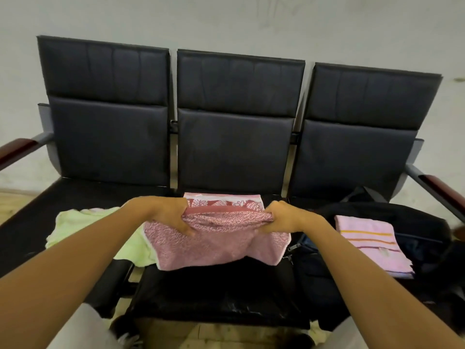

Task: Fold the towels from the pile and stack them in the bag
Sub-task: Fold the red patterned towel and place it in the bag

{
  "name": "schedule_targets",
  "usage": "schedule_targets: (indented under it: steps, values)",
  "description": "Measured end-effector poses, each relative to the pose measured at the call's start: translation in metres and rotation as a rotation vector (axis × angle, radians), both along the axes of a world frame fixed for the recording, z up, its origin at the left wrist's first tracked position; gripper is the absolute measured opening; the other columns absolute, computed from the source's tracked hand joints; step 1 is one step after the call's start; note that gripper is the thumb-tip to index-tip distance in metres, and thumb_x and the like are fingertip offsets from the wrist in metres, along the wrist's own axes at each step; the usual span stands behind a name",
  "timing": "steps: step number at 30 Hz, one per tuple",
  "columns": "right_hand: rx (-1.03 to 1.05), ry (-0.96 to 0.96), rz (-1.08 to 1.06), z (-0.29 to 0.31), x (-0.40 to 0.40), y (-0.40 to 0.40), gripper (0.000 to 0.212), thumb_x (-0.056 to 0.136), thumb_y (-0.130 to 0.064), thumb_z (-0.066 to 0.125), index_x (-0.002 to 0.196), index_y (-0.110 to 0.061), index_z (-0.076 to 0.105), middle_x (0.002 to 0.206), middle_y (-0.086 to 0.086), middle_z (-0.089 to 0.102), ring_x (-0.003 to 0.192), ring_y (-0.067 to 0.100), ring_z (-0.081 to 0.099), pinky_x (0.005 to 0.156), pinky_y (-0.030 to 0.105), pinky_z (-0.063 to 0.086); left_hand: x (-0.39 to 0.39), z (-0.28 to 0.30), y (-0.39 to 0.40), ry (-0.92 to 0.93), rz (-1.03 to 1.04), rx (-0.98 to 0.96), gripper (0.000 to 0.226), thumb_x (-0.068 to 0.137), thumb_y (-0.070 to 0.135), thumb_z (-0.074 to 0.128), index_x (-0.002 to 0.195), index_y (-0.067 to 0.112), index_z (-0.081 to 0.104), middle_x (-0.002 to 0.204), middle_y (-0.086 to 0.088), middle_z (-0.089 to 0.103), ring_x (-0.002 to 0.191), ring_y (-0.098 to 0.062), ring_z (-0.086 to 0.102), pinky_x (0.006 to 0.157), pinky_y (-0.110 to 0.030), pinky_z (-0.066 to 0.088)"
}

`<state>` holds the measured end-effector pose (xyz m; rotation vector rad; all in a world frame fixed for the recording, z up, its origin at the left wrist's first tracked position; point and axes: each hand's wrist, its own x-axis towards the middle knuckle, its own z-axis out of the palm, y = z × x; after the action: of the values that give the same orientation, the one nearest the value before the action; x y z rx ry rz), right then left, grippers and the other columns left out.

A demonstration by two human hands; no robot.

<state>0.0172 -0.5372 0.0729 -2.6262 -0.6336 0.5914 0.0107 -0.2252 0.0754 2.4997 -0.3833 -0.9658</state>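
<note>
While both arms reach over the middle seat of the black padded three-seat bench (226,152), the left hand (167,215) and right hand (281,217) each pinch a gathered edge of the pink terry towel (214,245), fingers clamped on the cloth. It lies half-folded on the seat. A pale green towel (83,225) sits left; a folded pink striped towel (370,243) rests on the open dark bag (415,222) at right.

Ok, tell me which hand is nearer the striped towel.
Right. The right hand grips the pink towel just left of the striped towel on the bag; the left hand holds the pink towel's far end, farther away.
</note>
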Motion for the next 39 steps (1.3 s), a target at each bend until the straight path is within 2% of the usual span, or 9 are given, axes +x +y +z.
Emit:
schedule_targets:
  steps: [3, 6, 11, 15, 20, 24, 29, 32, 39]
  values:
    - [-0.01, 0.167, 0.009, -0.021, -0.01, -0.004, 0.041, 0.084, -0.028, 0.079, 0.05, -0.045, 0.064, 0.05, -0.027, 0.057, 0.052, -0.009, 0.054, 0.056, 0.013, 0.041, -0.014, -0.018, 0.0, 0.143, -0.017, -0.003, 0.04, 0.077, 0.035, 0.08, 0.109, 0.038, 0.055, 0.112, 0.012, 0.065, 0.105, -0.01, 0.063, 0.094, -0.028, 0.05]
    - [0.037, 0.221, -0.011, -0.043, -0.016, -0.01, 0.015, 0.074, -0.044, 0.085, 0.069, -0.037, 0.072, 0.072, -0.014, 0.07, 0.073, 0.004, 0.064, 0.074, 0.035, 0.054, -0.024, -0.032, -0.002, 0.24, -0.005, 0.023, 0.043, 0.075, 0.036, 0.082, 0.11, 0.036, 0.057, 0.112, 0.011, 0.068, 0.105, -0.012, 0.065, 0.097, -0.033, 0.051]
    - [0.103, 0.226, -0.008, -0.054, -0.027, -0.011, 0.052, 0.084, -0.025, 0.08, 0.041, -0.039, 0.055, 0.044, -0.017, 0.048, 0.045, 0.0, 0.045, 0.054, 0.021, 0.032, -0.038, -0.036, -0.004, 0.209, 0.001, 0.074, 0.021, 0.086, 0.047, 0.067, 0.099, 0.036, 0.053, 0.1, 0.013, 0.065, 0.088, -0.005, 0.064, 0.087, -0.025, 0.052]
    - [0.155, 0.253, -0.056, -0.059, -0.034, -0.015, 0.036, 0.081, -0.025, 0.083, 0.055, -0.024, 0.059, 0.053, -0.015, 0.055, 0.055, 0.007, 0.052, 0.061, 0.029, 0.039, -0.048, -0.041, -0.001, 0.132, 0.038, 0.055, 0.036, 0.086, 0.053, 0.064, 0.112, 0.029, 0.055, 0.105, 0.01, 0.067, 0.093, -0.007, 0.067, 0.085, -0.023, 0.054]
    - [0.118, 0.296, -0.005, -0.042, -0.058, -0.014, 0.061, 0.087, -0.018, 0.077, 0.04, -0.053, 0.059, 0.048, -0.03, 0.055, 0.05, -0.012, 0.054, 0.058, 0.013, 0.037, -0.064, -0.033, -0.009, 0.218, 0.004, 0.063, 0.008, 0.093, 0.034, 0.061, 0.093, 0.036, 0.054, 0.089, 0.019, 0.064, 0.072, 0.005, 0.065, 0.068, -0.013, 0.052]
    - [0.123, 0.295, -0.003, -0.028, -0.08, -0.015, 0.073, 0.09, -0.016, 0.072, 0.033, -0.057, 0.051, 0.042, -0.031, 0.049, 0.047, -0.014, 0.051, 0.055, 0.012, 0.035, -0.076, -0.033, -0.007, 0.402, 0.066, 0.0, 0.01, 0.094, 0.031, 0.058, 0.103, 0.027, 0.059, 0.101, 0.01, 0.069, 0.09, -0.004, 0.069, 0.081, -0.021, 0.054]
    - [0.111, 0.307, -0.073, -0.054, -0.075, -0.034, 0.031, 0.082, -0.032, 0.08, 0.054, -0.038, 0.071, 0.061, -0.02, 0.064, 0.062, -0.001, 0.061, 0.064, 0.017, 0.041, -0.081, -0.046, -0.007, 0.578, 0.195, -0.104, 0.026, 0.095, 0.039, 0.053, 0.117, 0.025, 0.055, 0.122, -0.002, 0.064, 0.112, -0.018, 0.062, 0.104, -0.037, 0.046]
    - [0.093, 0.253, -0.079, -0.07, -0.065, -0.043, 0.05, 0.075, -0.046, 0.082, 0.062, -0.011, 0.049, 0.063, 0.005, 0.039, 0.059, 0.018, 0.039, 0.059, 0.032, 0.029, -0.075, -0.06, -0.007, 0.499, 0.288, -0.207, 0.024, 0.094, 0.035, 0.055, 0.116, 0.025, 0.056, 0.116, 0.0, 0.066, 0.105, -0.016, 0.064, 0.095, -0.032, 0.05]
    - [0.262, 0.049, -0.203, -0.104, -0.045, -0.046, 0.047, 0.074, -0.029, 0.087, 0.069, -0.014, 0.042, 0.069, 0.0, 0.045, 0.062, 0.006, 0.042, 0.059, 0.022, 0.031, -0.05, -0.101, 0.004, 0.007, 0.366, -0.403, 0.025, 0.091, 0.025, 0.063, 0.109, 0.012, 0.073, 0.103, -0.004, 0.074, 0.097, -0.019, 0.069, 0.095, -0.033, 0.052]
